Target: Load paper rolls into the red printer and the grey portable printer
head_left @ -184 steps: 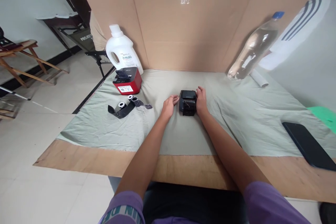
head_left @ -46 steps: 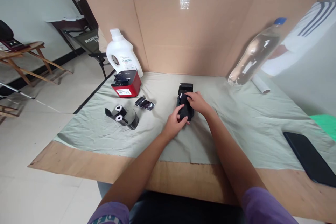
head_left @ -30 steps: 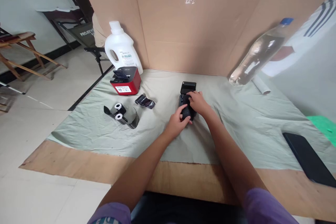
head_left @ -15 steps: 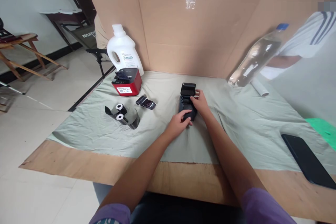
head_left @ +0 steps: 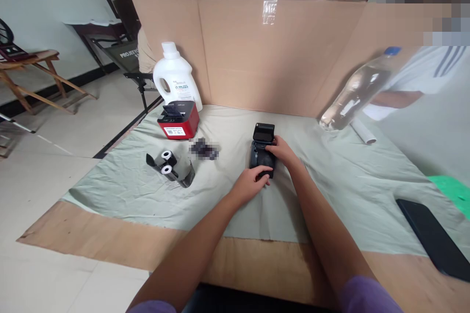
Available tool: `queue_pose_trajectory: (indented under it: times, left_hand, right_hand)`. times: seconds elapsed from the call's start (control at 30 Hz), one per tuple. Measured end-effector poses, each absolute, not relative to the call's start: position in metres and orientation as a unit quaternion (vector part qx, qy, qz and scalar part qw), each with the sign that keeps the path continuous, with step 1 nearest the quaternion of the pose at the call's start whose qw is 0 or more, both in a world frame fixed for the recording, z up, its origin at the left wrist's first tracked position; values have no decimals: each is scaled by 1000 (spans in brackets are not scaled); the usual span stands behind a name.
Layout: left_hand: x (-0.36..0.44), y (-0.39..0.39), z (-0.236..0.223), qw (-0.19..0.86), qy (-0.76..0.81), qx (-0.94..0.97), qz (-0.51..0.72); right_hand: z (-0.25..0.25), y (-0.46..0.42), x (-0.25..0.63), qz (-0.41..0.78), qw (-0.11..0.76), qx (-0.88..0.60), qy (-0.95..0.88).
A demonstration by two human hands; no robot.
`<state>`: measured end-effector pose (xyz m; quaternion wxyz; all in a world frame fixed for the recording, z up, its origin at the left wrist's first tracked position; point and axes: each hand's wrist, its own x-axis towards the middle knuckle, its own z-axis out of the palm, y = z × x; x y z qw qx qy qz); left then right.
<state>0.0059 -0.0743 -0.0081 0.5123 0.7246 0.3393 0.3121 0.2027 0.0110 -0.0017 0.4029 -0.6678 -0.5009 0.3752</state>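
Observation:
A small black device like a portable printer (head_left: 262, 156) lies on the grey-green cloth in front of me. Its lid (head_left: 263, 132) stands raised at the far end. My left hand (head_left: 251, 183) grips the near end, fingers over the top and thumb by the front edge. On the device's right side, close to the lid hinge, my right hand (head_left: 282, 150) holds on, its fingertips at the inner edge. What lies inside the device is too dark to make out.
To the left are two rolls with black film (head_left: 172, 168), a pixelated dark item (head_left: 203, 149), a red-and-black printer box (head_left: 179, 120) and a white detergent bottle (head_left: 176, 76). On the right are a clear bottle (head_left: 358, 88), a white tube (head_left: 363, 133), a phone (head_left: 433, 237) and another person's sleeve (head_left: 436, 71).
The view has tilted up a little, so everything sits lower in the picture. Both hands stay on the black device, whose lid remains raised.

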Motion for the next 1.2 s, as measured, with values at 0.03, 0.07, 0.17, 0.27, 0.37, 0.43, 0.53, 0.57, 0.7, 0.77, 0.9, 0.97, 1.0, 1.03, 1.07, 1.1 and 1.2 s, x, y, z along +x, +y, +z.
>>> queue_pose_trajectory:
  times: [0.03, 0.07, 0.17, 0.27, 0.37, 0.43, 0.53, 0.57, 0.7, 0.77, 0.9, 0.97, 1.0, 1.03, 1.07, 1.1, 1.2]
  left_hand:
    - [6, -74, -8, 510, 342, 725, 312]
    - [6, -74, -8, 510, 345, 724, 311]
    - [7, -74, -8, 519, 349, 716, 310]
    - [7, -75, -8, 523, 352, 712, 309]
    - [7, -75, -8, 511, 355, 722, 303]
    - [7, -76, -8, 503, 355, 730, 297]
    - [7, -76, -8, 500, 353, 734, 293]
    - [7, -77, -8, 499, 352, 735, 293]
    - [7, -77, -7, 494, 353, 738, 295]
    - [7, -78, -6, 493, 351, 741, 293]
    - [7, -79, -5, 492, 348, 743, 289]
    - [6, -79, -6, 492, 346, 744, 291]
    - [6, -80, -7, 492, 343, 745, 293]
    - [5, -80, -7, 491, 340, 745, 296]
    - [5, -80, -7, 492, 336, 745, 300]
    - [4, -80, -8, 493, 333, 745, 302]
    - [3, -80, -8, 499, 326, 740, 311]
  right_hand:
    - [1, 14, 204, 375, 390, -673, -504]
    - [4, 16, 206, 376, 379, -676, -508]
    - [15, 19, 209, 385, 356, -680, -513]
    - [26, 17, 211, 414, 332, -678, -509]
    - [31, 14, 212, 436, 318, -667, -513]
    - [31, 13, 213, 438, 319, -666, -513]
    - [31, 13, 213, 440, 323, -666, -509]
    - [32, 12, 213, 439, 326, -667, -506]
    - [36, 11, 207, 428, 379, -652, -498]
    - [38, 11, 204, 418, 429, -635, -488]
    - [39, 10, 207, 400, 451, -625, -497]
    - [42, 7, 213, 401, 434, -615, -522]
    - [45, 5, 216, 408, 421, -607, -537]
    - [49, 2, 220, 418, 402, -598, -552]
    - [53, -2, 222, 429, 378, -590, -570]
    - [57, -5, 224, 438, 350, -583, -588]
    - [65, -11, 226, 433, 280, -591, -620]
